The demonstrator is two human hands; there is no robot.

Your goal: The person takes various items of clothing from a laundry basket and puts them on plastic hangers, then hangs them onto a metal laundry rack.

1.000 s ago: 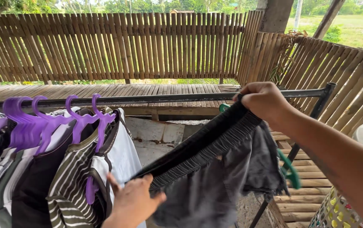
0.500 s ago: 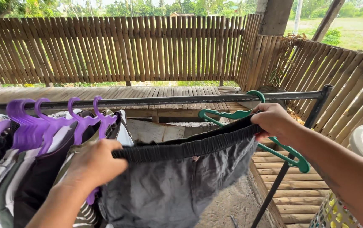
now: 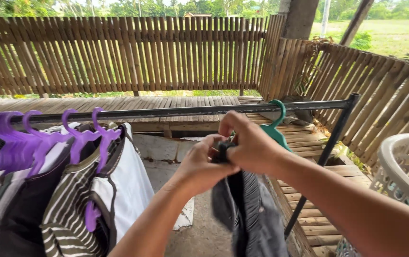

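Bamboo fence [image 3: 118,52] behind; both hands, left [image 3: 203,164] & right [image 3: 249,145], clenched grey shorts [image 3: 249,214] at green hanger [image 3: 276,124]. Risk: waistband slipping off, w/ grip bunched.

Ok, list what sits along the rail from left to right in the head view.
purple hangers → striped shirt → white garment → left hand → right hand → green hanger → rail post → white basket
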